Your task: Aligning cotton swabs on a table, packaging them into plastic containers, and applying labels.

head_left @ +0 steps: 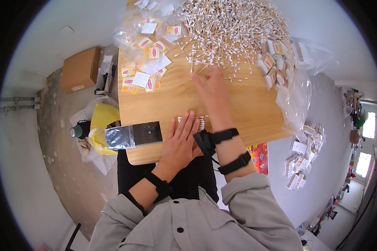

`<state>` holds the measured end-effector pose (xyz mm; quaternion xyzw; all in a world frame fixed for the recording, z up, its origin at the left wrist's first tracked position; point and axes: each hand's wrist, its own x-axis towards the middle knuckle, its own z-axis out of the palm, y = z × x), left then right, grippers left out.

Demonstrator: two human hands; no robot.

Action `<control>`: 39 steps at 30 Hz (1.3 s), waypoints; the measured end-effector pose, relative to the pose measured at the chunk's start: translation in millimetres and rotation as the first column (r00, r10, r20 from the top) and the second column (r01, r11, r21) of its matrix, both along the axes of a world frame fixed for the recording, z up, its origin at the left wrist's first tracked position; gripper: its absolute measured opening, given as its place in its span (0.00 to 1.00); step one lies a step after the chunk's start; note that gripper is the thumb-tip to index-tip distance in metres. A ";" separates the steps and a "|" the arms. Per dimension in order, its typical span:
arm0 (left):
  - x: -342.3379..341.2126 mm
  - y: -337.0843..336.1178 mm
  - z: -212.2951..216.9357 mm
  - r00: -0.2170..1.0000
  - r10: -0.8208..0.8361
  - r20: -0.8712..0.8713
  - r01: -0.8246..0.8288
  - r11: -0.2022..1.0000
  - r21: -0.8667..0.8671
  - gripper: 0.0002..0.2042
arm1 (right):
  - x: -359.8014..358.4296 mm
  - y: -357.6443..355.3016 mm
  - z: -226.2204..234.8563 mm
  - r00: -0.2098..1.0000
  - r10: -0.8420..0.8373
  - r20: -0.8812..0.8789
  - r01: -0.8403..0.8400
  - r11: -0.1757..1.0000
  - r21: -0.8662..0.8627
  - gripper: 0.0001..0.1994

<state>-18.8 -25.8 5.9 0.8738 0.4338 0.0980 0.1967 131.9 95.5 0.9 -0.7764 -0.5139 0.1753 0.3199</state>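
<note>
My left hand (181,144) lies flat near the table's front edge, its fingers stretched over a small row of cotton swabs (202,124). The white swab tips show on both sides of the fingers, which hide the middle of the row. Farther forward, my right hand (213,90) reaches to the near edge of a large heap of loose cotton swabs (234,25). Its thumb and fingers are apart, with a few stray swabs just beyond them. I see nothing plainly held in it.
Yellow-and-white labels (152,52) and clear bags lie at the left on the wooden table (247,104). A phone (147,133) sits at the front left edge. Bundled swab packs (276,62) are piled at the right; more packs (299,152) lie below. A cardboard box (80,69) stands left.
</note>
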 end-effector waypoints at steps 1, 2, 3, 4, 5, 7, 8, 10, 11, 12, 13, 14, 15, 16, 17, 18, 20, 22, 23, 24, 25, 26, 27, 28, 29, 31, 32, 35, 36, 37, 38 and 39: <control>1.5 0.3 -0.7 1.000 -0.005 0.004 0.005 1.000 0.005 0.37 | -1.0 8.6 0.8 0.992 -0.071 0.104 0.069 0.997 0.030 0.21; 3.1 -0.2 -3.5 1.000 -0.013 0.023 0.012 1.000 0.026 0.37 | 1.1 13.8 1.7 0.991 -0.076 0.108 0.073 0.997 0.035 0.21; 3.2 -0.6 -4.7 0.999 -0.012 0.036 0.010 0.999 0.044 0.37 | 0.5 18.0 -1.3 0.988 -0.094 0.123 0.090 0.995 0.034 0.20; 3.3 -0.9 -5.6 0.999 -0.007 0.035 0.006 0.999 0.046 0.37 | -0.2 20.1 -4.5 0.984 -0.111 0.139 0.107 0.994 0.033 0.19; 3.7 -1.1 -6.3 0.999 -0.009 0.048 0.007 0.999 0.048 0.37 | 3.9 18.2 -6.2 0.984 -0.107 0.139 0.103 0.994 0.034 0.19; 0.3 -2.7 -5.7 0.999 -0.004 0.048 0.002 0.999 0.037 0.36 | 18.0 6.5 -8.9 0.999 -0.035 0.001 0.035 0.996 -0.085 0.16; -0.5 -2.5 -4.9 0.999 0.005 0.048 -0.006 1.000 0.030 0.36 | 24.2 0.7 -11.0 1.000 -0.026 0.001 0.026 0.995 -0.092 0.16; 3.1 -1.4 -5.2 0.998 -0.003 0.062 -0.001 0.998 0.068 0.36 | 42.3 -12.6 -12.7 0.984 0.008 -0.179 -0.015 0.999 -0.039 0.12; 5.1 -1.7 -6.4 0.998 -0.006 0.065 0.002 0.998 0.059 0.36 | 50.7 -16.8 -13.8 0.984 0.003 -0.176 -0.012 0.999 -0.048 0.12; 3.7 -1.7 -7.2 0.997 0.002 0.081 -0.007 0.998 0.064 0.36 | 53.0 -18.4 -11.7 0.961 0.054 -0.270 -0.072 0.996 -0.059 0.11; 2.7 -1.6 -7.4 0.995 0.009 0.097 -0.016 0.997 0.070 0.36 | 54.7 -20.2 -9.8 0.926 0.101 -0.363 -0.133 0.989 -0.064 0.10; 2.2 -1.5 -7.0 0.995 0.011 0.097 -0.017 0.998 0.065 0.36 | 56.1 -23.0 -8.0 0.926 0.101 -0.364 -0.134 0.989 -0.068 0.10; 1.1 -1.1 -6.2 0.995 0.011 0.097 -0.017 0.998 0.067 0.35 | 53.5 -25.2 -3.1 0.897 0.216 -0.385 -0.259 0.964 -0.063 0.09; 0.1 -0.8 -6.1 0.995 0.011 0.097 -0.017 0.997 0.069 0.35 | 50.2 -27.4 1.5 0.853 0.327 -0.407 -0.380 0.924 -0.054 0.08; -0.4 -0.9 -6.6 0.996 0.017 0.093 -0.023 0.998 0.064 0.35 | 47.4 -30.0 6.7 0.849 0.330 -0.412 -0.385 0.921 -0.056 0.08; 0.6 -1.3 -6.8 0.996 0.013 0.087 -0.019 0.997 0.071 0.35 | 43.6 -32.5 17.5 0.841 0.412 -0.352 -0.490 0.855 -0.170 0.08; 0.2 -1.9 -7.3 0.997 0.016 0.076 -0.022 0.997 0.074 0.35 | 39.6 -34.5 19.6 0.810 0.502 -0.304 -0.580 0.762 -0.288 0.08; 2.0 -1.6 -6.9 0.996 0.005 0.093 -0.013 0.997 0.079 0.35 | 40.9 -35.7 16.5 0.831 0.471 -0.295 -0.544 0.798 -0.259 0.08; 2.9 -1.9 -7.0 0.996 0.004 0.094 -0.011 0.997 0.078 0.35 | 43.1 -35.6 15.9 0.832 0.470 -0.295 -0.543 0.799 -0.260 0.08; 2.6 -2.1 -7.7 0.994 0.010 0.109 -0.019 0.997 0.081 0.35 | 43.9 -34.7 15.8 0.821 0.479 -0.310 -0.555 0.797 -0.237 0.08; 2.3 -2.2 -8.1 0.992 0.015 0.125 -0.025 0.996 0.085 0.35 | 44.7 -34.2 15.6 0.809 0.489 -0.325 -0.567 0.796 -0.213 0.08; 1.7 -2.2 -8.2 0.992 0.012 0.124 -0.023 0.996 0.084 0.35 | 44.5 -34.0 14.9 0.811 0.486 -0.326 -0.564 0.797 -0.214 0.08; 1.0 -2.1 -8.2 0.993 0.013 0.118 -0.023 0.996 0.083 0.35 | 43.1 -33.5 14.7 0.819 0.496 -0.290 -0.561 0.798 -0.220 0.08; 0.8 -2.0 -8.2 0.994 0.014 0.112 -0.023 0.996 0.083 0.35 | 42.4 -33.1 14.3 0.826 0.505 -0.253 -0.558 0.799 -0.226 0.08; 0.9 -1.8 -8.0 0.994 0.013 0.111 -0.022 0.996 0.082 0.35 | 42.9 -32.8 13.0 0.826 0.504 -0.254 -0.557 0.799 -0.227 0.08; 1.3 -1.5 -7.1 0.992 0.011 0.123 -0.021 0.996 0.084 0.35 | 45.2 -33.1 7.5 0.803 0.444 -0.397 -0.544 0.819 -0.183 0.08; 1.3 -1.9 -6.9 0.992 0.011 0.122 -0.021 0.996 0.083 0.35 | 46.3 -33.7 4.8 0.803 0.444 -0.397 -0.544 0.819 -0.183 0.08; 3.7 -1.6 -6.6 0.992 0.007 0.128 -0.018 0.996 0.084 0.35 | 51.1 -34.8 1.0 0.795 0.339 -0.504 -0.437 0.895 -0.087 0.08; 3.1 -1.6 -6.8 0.992 0.006 0.126 -0.016 0.997 0.081 0.35 | 49.1 -35.3 1.2 0.851 0.356 -0.387 -0.421 0.902 -0.097 0.08; 2.8 -1.5 -7.0 0.992 0.005 0.125 -0.014 0.997 0.078 0.35 | 47.3 -36.1 1.5 0.893 0.366 -0.263 -0.404 0.909 -0.104 0.08; 2.5 -1.3 -7.1 0.992 0.004 0.123 -0.013 0.997 0.077 0.35 | 45.5 -38.1 1.7 0.893 0.365 -0.264 -0.403 0.909 -0.105 0.08; 1.9 -1.2 -6.7 0.993 0.002 0.115 -0.010 0.997 0.071 0.35 | 43.6 -41.4 2.1 0.874 0.444 -0.196 -0.469 0.876 -0.109 0.07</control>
